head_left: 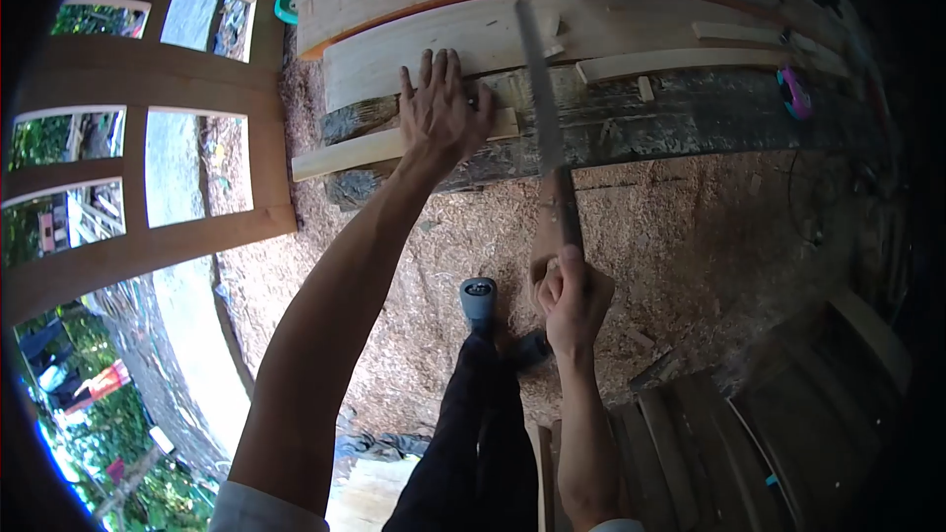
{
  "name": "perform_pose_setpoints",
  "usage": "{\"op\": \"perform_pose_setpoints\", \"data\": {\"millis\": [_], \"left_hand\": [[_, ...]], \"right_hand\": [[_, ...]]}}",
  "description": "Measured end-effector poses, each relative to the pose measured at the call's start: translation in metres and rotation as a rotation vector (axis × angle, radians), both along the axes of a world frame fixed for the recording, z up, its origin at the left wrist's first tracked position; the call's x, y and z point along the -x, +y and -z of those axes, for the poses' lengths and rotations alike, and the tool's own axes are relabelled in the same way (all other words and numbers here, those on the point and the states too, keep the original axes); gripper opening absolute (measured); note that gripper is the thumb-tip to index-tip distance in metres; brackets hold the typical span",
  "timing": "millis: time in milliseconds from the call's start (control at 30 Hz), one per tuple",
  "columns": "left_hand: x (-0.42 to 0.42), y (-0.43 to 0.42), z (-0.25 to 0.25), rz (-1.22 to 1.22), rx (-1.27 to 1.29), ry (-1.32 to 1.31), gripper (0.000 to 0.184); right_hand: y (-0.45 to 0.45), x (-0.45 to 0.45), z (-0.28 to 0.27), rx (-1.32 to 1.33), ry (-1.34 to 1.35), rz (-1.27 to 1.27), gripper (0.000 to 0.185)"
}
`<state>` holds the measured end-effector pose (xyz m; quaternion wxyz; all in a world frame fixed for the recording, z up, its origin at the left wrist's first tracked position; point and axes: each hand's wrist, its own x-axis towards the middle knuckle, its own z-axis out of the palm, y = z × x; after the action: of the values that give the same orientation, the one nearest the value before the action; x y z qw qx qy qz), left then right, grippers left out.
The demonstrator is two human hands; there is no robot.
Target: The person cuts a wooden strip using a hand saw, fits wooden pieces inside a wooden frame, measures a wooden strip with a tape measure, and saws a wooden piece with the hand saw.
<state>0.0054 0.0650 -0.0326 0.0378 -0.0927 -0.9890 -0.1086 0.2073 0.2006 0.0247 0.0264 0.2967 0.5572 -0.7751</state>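
My left hand (443,113) lies flat with its fingers spread. Its heel and thumb side rest over a pale wooden strip (350,155), and the fingertips reach onto a wide plank (370,57). Just right of the strip's end, a handsaw (542,99) points away from me, its blade over the dark, worn bench (680,123). My right hand (574,300) is closed round the saw's handle, nearer my body. Whether the blade touches any wood I cannot tell.
A wooden lattice frame (138,84) stands at the left. Narrow strips (680,63) and a pink-purple object (793,94) lie on the bench's right side. Wood shavings (394,246) cover the floor round my shoe (478,298). Stacked boards (680,443) are at lower right.
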Motion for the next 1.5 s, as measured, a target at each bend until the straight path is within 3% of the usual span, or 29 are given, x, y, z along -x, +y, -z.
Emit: {"op": "perform_pose_setpoints", "data": {"millis": [100,233,400,800,933,1000,1067,1100,1167,1267,1400,1500], "left_hand": [[-0.001,0.001,0.000,-0.001,-0.008,0.009,0.070],[0.000,0.000,-0.001,-0.005,0.008,0.007,0.069],[0.001,0.000,0.000,-0.018,0.036,-0.002,0.069],[-0.001,-0.001,0.003,-0.007,0.024,0.023,0.071],[-0.003,0.000,0.000,0.005,-0.036,-0.001,0.073],[0.002,-0.001,0.000,0.005,-0.022,0.002,0.073],[-0.002,-0.001,0.003,0.013,-0.025,0.029,0.074],[-0.002,-0.001,0.004,0.009,-0.023,0.031,0.073],[0.000,-0.001,0.004,0.000,-0.004,0.027,0.073],[0.001,0.001,-0.001,-0.009,0.012,0.015,0.072],[-0.001,0.000,0.000,-0.006,0.040,-0.005,0.071],[-0.004,0.002,0.000,0.004,0.013,0.004,0.073]], "right_hand": [[0.006,0.020,0.002,0.032,-0.004,-0.029,0.045],[-0.002,0.032,0.004,-0.058,-0.046,-0.079,0.046],[0.000,0.029,0.010,0.007,-0.006,0.011,0.051],[0.000,0.038,0.015,0.022,0.037,-0.052,0.054],[-0.007,-0.021,0.012,0.022,-0.163,-0.002,0.057],[-0.007,-0.050,0.009,0.031,-0.136,-0.019,0.057],[-0.007,-0.052,0.006,-0.052,-0.076,-0.054,0.058],[-0.005,-0.032,0.009,-0.107,-0.154,-0.093,0.060],[-0.007,0.028,0.017,-0.256,-0.049,-0.099,0.060],[-0.004,0.025,0.022,-0.293,-0.024,-0.151,0.058],[-0.003,-0.065,0.012,-0.153,-0.097,-0.119,0.058],[0.002,0.004,0.017,-0.331,-0.112,-0.205,0.058]]}}
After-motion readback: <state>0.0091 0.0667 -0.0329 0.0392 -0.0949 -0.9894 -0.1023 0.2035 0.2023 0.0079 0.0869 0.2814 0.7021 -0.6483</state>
